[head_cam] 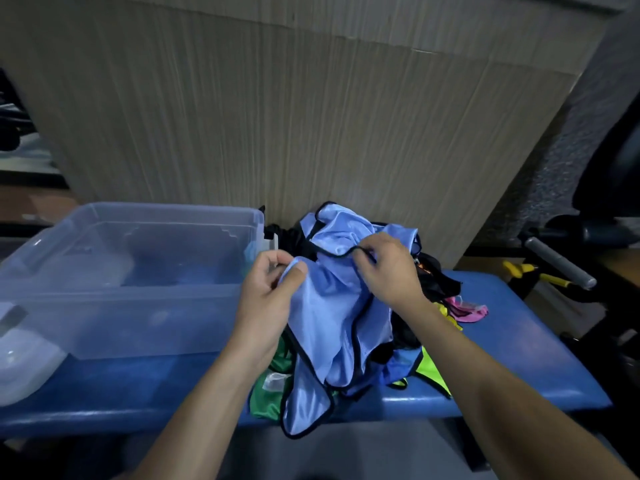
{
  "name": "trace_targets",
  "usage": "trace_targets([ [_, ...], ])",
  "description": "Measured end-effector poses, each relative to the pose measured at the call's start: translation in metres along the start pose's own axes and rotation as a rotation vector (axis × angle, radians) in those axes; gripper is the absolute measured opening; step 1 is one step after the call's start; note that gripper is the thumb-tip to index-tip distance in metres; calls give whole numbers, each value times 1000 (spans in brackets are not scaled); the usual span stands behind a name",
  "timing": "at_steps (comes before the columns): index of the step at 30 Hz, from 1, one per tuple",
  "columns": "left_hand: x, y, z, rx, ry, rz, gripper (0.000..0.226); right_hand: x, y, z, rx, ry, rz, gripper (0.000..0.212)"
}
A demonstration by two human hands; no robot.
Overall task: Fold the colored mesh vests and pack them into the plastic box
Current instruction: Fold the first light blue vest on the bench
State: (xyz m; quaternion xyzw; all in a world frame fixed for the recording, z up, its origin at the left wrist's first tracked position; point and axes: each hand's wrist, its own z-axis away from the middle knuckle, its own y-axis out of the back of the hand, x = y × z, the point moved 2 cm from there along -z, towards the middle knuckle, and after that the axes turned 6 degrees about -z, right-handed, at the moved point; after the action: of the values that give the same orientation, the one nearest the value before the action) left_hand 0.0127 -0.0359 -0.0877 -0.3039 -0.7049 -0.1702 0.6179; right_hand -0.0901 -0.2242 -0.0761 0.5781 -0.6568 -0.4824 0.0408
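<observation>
A light blue mesh vest (329,317) with black trim lies crumpled on top of a heap of vests on the blue bench (519,344). My left hand (268,299) pinches a fold of it at its left side. My right hand (389,268) pinches its black-trimmed edge near the top. Under it show a green vest (268,393), a neon yellow vest (431,370), a pink vest (471,311) and black vests (436,278). The clear plastic box (114,306) stands open on the bench, left of the heap; its bottom shows through bare.
A translucent lid (20,362) lies at the bench's left front, beside the box. A tall cardboard sheet (311,116) stands behind the bench. To the right are a grey handle bar (561,263), yellow-handled tools (533,273) and a dark chair (609,174).
</observation>
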Motion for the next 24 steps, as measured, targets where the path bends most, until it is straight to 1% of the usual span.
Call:
trace_targets([
  [2, 4, 6, 1, -38, 32, 61, 14, -15, 24, -5, 65, -183, -346, 40],
  [3, 6, 8, 2, -63, 53, 80, 18, -24, 39, -8, 102, -255, -475, 43],
  [4, 9, 10, 4, -93, 78, 104, 25, -31, 56, -12, 146, -325, -595, 41],
  [5, 12, 11, 6, -129, 102, 145, 31, -36, 74, -16, 199, -382, -710, 34],
  [7, 17, 9, 11, -204, 150, 221, 31, -44, 111, -25, 289, -453, -884, 17],
  [9, 18, 9, 16, -242, 185, 183, 27, -52, 137, -28, 303, -472, -967, 24],
  [10, 17, 10, 17, -244, 187, 126, 23, -56, 145, -28, 282, -476, -975, 27],
  [12, 15, 12, 19, -229, 185, 28, 12, -63, 149, -23, 188, -499, -928, 24],
  [14, 15, 15, 20, -196, 178, 16, 9, -68, 143, -13, 77, -555, -890, 25],
  [16, 18, 17, 20, -193, 151, 96, 12, -75, 136, -2, -70, -553, -840, 24],
  [17, 21, 19, 21, -232, 145, 173, 15, -77, 133, 3, -146, -529, -804, 22],
  [18, 24, 20, 22, -299, 149, 255, 20, -78, 131, 6, -182, -511, -770, 18],
  [19, 25, 21, 23, -381, 145, 318, 27, -76, 127, 8, -176, -500, -750, 15],
  [21, 27, 23, 29, -534, 96, 337, 42, -72, 120, 13, -65, -476, -757, 8],
  [22, 28, 23, 32, -569, 47, 280, 49, -72, 114, 18, -16, -438, -764, 6],
  [23, 26, 22, 34, -567, -13, 178, 56, -73, 107, 24, -19, -381, -752, 8],
  [24, 24, 20, 36, -538, -74, 52, 60, -75, 98, 32, -66, -315, -719, 16],
])
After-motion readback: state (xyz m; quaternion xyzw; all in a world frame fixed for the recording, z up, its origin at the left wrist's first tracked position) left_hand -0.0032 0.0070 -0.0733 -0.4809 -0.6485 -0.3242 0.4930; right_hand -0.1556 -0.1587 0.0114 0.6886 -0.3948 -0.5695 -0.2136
